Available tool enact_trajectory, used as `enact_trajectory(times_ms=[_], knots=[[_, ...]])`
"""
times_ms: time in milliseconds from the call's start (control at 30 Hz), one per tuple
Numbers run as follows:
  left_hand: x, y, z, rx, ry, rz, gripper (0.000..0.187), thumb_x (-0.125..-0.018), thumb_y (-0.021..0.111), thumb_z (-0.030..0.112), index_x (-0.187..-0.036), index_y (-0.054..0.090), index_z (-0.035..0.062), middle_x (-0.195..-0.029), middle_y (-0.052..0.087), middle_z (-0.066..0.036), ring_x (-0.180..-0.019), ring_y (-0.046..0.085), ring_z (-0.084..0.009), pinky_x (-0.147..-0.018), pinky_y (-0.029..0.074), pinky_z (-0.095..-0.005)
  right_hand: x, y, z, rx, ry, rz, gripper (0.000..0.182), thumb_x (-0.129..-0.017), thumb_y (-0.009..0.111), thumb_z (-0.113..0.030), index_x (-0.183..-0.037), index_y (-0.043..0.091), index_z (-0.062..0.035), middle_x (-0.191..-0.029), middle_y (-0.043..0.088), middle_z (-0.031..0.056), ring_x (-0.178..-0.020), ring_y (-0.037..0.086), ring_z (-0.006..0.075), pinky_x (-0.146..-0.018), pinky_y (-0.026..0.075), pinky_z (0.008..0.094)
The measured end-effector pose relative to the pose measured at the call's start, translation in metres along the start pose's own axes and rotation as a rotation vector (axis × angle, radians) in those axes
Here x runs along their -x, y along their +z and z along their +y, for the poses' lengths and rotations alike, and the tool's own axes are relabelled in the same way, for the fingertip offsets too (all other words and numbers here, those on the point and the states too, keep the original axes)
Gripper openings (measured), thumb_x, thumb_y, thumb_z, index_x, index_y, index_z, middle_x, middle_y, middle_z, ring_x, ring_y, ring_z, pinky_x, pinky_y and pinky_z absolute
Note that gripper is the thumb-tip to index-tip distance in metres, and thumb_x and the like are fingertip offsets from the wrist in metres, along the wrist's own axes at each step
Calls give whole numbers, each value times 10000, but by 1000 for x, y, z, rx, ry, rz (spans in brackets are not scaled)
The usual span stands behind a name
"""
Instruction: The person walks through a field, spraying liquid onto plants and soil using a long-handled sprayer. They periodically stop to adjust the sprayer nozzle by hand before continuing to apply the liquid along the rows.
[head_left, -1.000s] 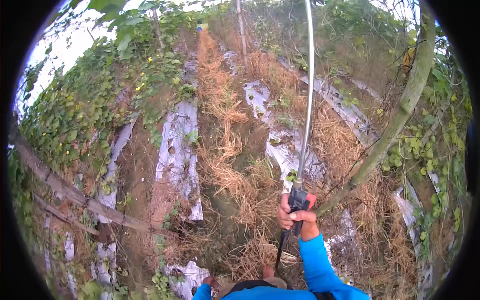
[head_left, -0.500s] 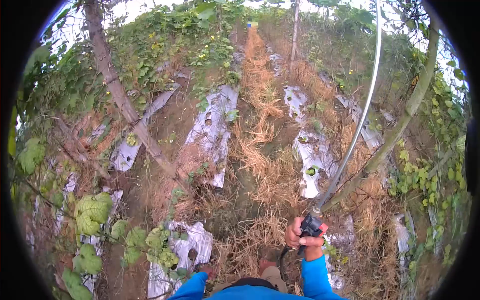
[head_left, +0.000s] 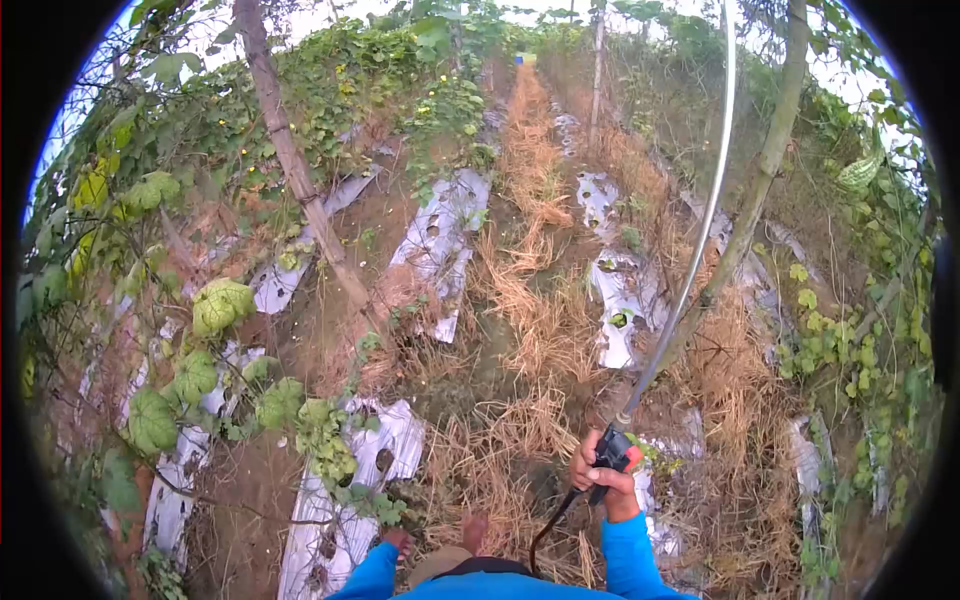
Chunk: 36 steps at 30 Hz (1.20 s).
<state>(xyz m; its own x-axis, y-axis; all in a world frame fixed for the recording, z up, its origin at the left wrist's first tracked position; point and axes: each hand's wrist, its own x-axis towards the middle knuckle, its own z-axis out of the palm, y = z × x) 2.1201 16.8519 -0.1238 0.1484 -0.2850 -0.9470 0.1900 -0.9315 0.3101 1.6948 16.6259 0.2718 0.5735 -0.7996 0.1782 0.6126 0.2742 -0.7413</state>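
Note:
My right hand (head_left: pixel 608 472) is closed around the black trigger handle (head_left: pixel 613 452) of a spray lance. The thumb lies across the handle, near a red part. From the handle, the long metal lance tube (head_left: pixel 690 262) rises and curves up to the top of the view. A dark hose (head_left: pixel 552 527) runs from the handle down toward my waist. My left hand (head_left: pixel 398 542) hangs low by my side, small at the end of the blue sleeve. Its fingers are too indistinct to read, and no object shows in it. Plastic sheeting and leaves lie near it.
A straw-covered path (head_left: pixel 530 210) runs ahead between strips of holed silvery plastic mulch (head_left: pixel 440 225). A leaning wooden post (head_left: pixel 290 160) stands left, another slanted post (head_left: pixel 765 165) right. Leafy vines (head_left: pixel 222 305) crowd both sides. A bare foot (head_left: pixel 475 530) shows below.
The view has shifted slightly, so the left post appears farther right and the right post farther left. My right hand still grips the spray lance, which appears slightly farther left.

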Motion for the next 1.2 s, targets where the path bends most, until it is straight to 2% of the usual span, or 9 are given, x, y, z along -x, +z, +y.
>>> enact_trajectory(times_ms=[167, 300, 333, 467, 633, 833, 900, 1000, 1200], knots=[[43, 55, -63, -24, 81, -57, 251, -872, 530, 347, -847, 648, 126, -615, 563, -18, -498, 527, -160, -420, 362, -333, 93, 10, -5, 181, -144, 220, 318, -691, 698, -128, -837, 418, -96, -682, 467, 19, -579, 447, 102, -526, 360, 247], [27, 59, -155, -70, 102, -15, 270, -868, 564, 361, -801, 665, 119, -645, 632, -34, -543, 578, -157, -450, 398, -342, 154, 37, -13, 61, 27, 17, 341, -704, 728, -136, -837, 416, -91, -676, 443, 34, -571, 408, 113, -497, 333, 262], [15, 59, -176, -406, 301, 111, 286, -879, 570, 364, -784, 671, 114, -663, 647, -39, -519, 548, -157, -458, 403, -343, 163, 46, -19, -20, 58, -60, 344, -701, 728, -142, -834, 416, -85, -673, 440, 35, -570, 405, 113, -493, 326, 264], [106, 52, -196, -108, -10, 91, 305, -900, 555, 381, -841, 671, 105, -664, 638, -52, -503, 548, -148, -458, 421, -357, 180, 77, -31, -146, 180, -292, 348, -691, 726, -155, -813, 412, -68, -657, 423, 30, -567, 396, 117, -482, 304, 273], [110, 40, -227, -63, 37, 31, 307, -886, 557, 368, -856, 664, 81, -666, 638, -66, -471, 553, -158, -434, 424, -324, 205, 133, -17, -186, 221, -484, 365, -663, 740, -193, -781, 419, -65, -643, 424, 35, -560, 391, 128, -472, 289, 281], [89, 39, -271, -253, 352, -18, 268, -885, 519, 348, -994, 662, 149, -727, 665, -41, -561, 612, -147, -466, 442, -333, 249, 218, -18, -142, 233, -551, 353, -667, 721, -188, -811, 421, -74, -666, 456, 27, -555, 423, 86, -478, 327, 234], [85, 36, -298, -861, 804, -19, 269, -886, 543, 367, -956, 667, 138, -706, 651, -22, -556, 602, -130, -442, 431, -291, 270, 246, -18, -159, 269, -589, 345, -660, 713, -181, -809, 422, -71, -643, 446, 26, -531, 417, 85, -461, 323, 235], [160, 41, -352, -265, 452, -61, 269, -891, 552, 368, -907, 673, 127, -685, 636, -15, -550, 594, -132, -439, 430, -309, 309, 288, -16, -112, 315, -570, 361, -622, 713, -195, -801, 426, -69, -608, 428, 24, -471, 378, 79, -406, 302, 234], [179, -65, -538, -391, 290, 1, 303, -824, 589, 388, -881, 691, 109, -726, 671, -77, -497, 600, -182, -393, 432, -381, 395, 318, 7, -190, 422, -579, 375, -610, 715, -216, -807, 439, -59, -592, 423, 27, -447, 378, 79, -380, 304, 240]])
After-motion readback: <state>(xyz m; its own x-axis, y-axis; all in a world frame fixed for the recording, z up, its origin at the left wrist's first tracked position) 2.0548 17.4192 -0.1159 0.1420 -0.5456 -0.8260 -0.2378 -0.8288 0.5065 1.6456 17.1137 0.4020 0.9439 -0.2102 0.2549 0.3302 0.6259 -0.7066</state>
